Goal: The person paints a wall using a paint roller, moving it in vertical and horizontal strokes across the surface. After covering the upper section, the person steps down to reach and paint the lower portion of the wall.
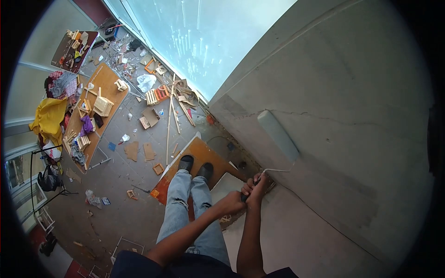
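Note:
A paint roller with a long pale sleeve (279,137) lies slanted against the grey wall (343,125). Its bent wire frame (278,170) runs down to a dark handle that both hands grip. My right hand (256,188) is wrapped round the upper part of the handle, near the wire. Just below it, my left hand (232,203) is closed on the handle's lower end. Fingers cover most of the handle. Darker, damp-looking patches and a thin crack mark the wall around the roller.
I stand on a raised brown board (199,150), close to the wall. Wooden strips (169,120), cardboard (149,117) and scraps litter the floor below. A long table (109,76) bears small wooden pieces. A black stand (32,180) stands at left, and a bright window (199,37) is ahead.

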{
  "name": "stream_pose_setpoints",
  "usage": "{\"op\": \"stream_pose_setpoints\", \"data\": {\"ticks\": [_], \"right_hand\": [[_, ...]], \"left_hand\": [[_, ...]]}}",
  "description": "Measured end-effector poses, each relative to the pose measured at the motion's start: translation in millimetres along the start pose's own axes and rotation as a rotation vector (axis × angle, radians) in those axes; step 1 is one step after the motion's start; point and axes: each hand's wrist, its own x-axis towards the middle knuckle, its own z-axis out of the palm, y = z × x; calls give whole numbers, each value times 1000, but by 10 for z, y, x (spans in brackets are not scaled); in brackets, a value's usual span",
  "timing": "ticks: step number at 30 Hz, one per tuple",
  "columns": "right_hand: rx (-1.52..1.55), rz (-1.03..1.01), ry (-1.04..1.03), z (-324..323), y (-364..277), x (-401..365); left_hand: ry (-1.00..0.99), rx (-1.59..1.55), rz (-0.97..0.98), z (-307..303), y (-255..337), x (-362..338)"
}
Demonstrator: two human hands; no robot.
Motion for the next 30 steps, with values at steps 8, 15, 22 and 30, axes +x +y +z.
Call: {"op": "stream_pose_setpoints", "data": {"ticks": [8, 15, 22, 30], "right_hand": [[68, 26, -55, -147, 340, 574], [48, -17, -42, 46, -44, -178], [-20, 4, 45, 102, 11, 86], [-21, 110, 24, -211, 546, 1212]], "left_hand": [[-134, -163, -192, -250, -219, 285], [-2, -28, 48, -8, 24, -101], [-92, -113, -94, -238, 146, 31], [-46, -202, -189, -261, -808, 782]]}}
